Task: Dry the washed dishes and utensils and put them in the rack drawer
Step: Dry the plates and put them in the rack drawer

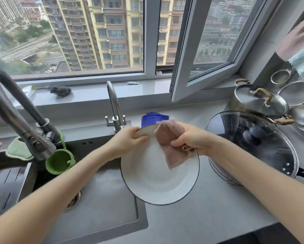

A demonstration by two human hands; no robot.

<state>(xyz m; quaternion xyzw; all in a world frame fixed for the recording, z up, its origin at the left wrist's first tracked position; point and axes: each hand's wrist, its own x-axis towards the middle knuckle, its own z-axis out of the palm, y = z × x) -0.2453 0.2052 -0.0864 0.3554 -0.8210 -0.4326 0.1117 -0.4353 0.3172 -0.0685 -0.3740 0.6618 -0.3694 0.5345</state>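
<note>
1. The white plate [158,176] is held tilted above the sink's [102,199] right edge; its far rim is gripped by the left hand [130,140];
2. A pink cloth [172,143] is pinched against it by the right hand [191,140].

Grey counter [209,208] fills the lower frame, with a sink [103,199] set in at lower left. On it lie a blue cloth [154,118] at centre, a lidded pan [253,147] at right and a steel pot [258,101] at upper right.

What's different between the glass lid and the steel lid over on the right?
The glass lid is see-through; the steel lid is opaque and shiny. The glass lid has a dark round knob, the steel lid a rope-wrapped bar handle. The glass lid sits nearer the camera, the steel lid behind it. Both are round.
</note>
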